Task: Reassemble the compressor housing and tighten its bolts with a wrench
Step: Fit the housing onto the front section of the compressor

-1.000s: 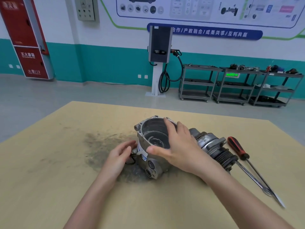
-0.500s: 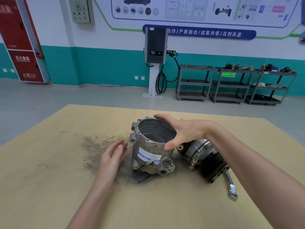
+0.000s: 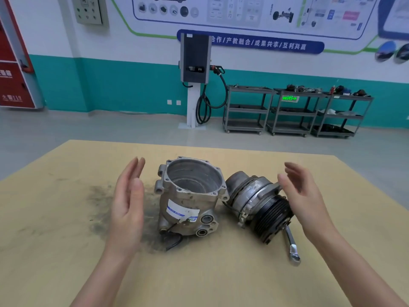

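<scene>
Where it stands, housing (image 3: 190, 198) gapes upward.

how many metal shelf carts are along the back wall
3. The left cart stands just right of the wall charger, the middle cart beside it, and the right cart furthest right. More may lie beyond the frame edge.

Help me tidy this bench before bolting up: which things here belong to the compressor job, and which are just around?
For the job:
- compressor housing, standing open end up
- pulley and clutch assembly, lying beside it
- wrench, partly under that assembly

Just around:
- dark grime patch on the table
- charging station
- shelf carts by the wall
</scene>
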Demonstrator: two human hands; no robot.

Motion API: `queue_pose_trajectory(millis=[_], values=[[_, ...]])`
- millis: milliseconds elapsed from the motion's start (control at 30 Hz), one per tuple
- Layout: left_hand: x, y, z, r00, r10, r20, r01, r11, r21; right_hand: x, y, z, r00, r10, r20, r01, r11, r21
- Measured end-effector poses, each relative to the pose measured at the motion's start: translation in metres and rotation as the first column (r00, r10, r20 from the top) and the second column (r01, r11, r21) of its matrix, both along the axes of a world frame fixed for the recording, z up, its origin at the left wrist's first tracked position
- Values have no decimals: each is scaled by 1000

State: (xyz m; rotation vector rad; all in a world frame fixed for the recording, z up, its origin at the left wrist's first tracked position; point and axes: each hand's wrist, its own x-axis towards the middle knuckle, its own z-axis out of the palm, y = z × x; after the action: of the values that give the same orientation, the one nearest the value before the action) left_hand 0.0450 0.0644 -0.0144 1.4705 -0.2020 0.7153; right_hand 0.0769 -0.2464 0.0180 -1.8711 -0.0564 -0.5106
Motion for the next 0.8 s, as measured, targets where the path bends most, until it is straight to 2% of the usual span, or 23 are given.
queue_pose_trajectory(millis=[67,133,200,267,333,400,467,533,667,733,800], values=[[-3,-10,22,995,-71,76,62,992,111,-13,-3,-16,990,-37,-136,33,999,-27],[-1,-20,44,985,-144,95,122,971,203,-22,-1,-31,983,-30,-183,27,999,-19],[6,-30,63,979,-200,47,177,937,302,-27,3,-42,976,-6,-218,8,1000,9],[18,-39,81,974,-220,-55,220,857,466,-28,4,-50,964,29,-263,-22,999,30],[33,-51,98,955,-244,-166,291,677,676,-28,5,-54,960,48,-275,-38,998,43],[50,-69,113,912,-288,-294,392,389,834,-29,7,-56,961,52,-270,-41,998,47],[69,-92,123,874,-305,-379,422,86,903,-29,11,-58,968,34,-247,-27,999,34],[86,-116,126,835,-299,-463,455,-100,885,-28,14,-58,977,-9,-214,14,1000,23],[117,-149,123,737,-172,-653,602,-273,751,-27,12,-56,983,-27,-183,26,1000,-10],[121,-157,119,729,-146,-669,594,-351,724,-23,11,-53,983,-23,-184,19,1000,-25],[124,-163,109,748,-160,-644,556,-377,740,-16,12,-49,985,-30,-168,23,999,-47]])
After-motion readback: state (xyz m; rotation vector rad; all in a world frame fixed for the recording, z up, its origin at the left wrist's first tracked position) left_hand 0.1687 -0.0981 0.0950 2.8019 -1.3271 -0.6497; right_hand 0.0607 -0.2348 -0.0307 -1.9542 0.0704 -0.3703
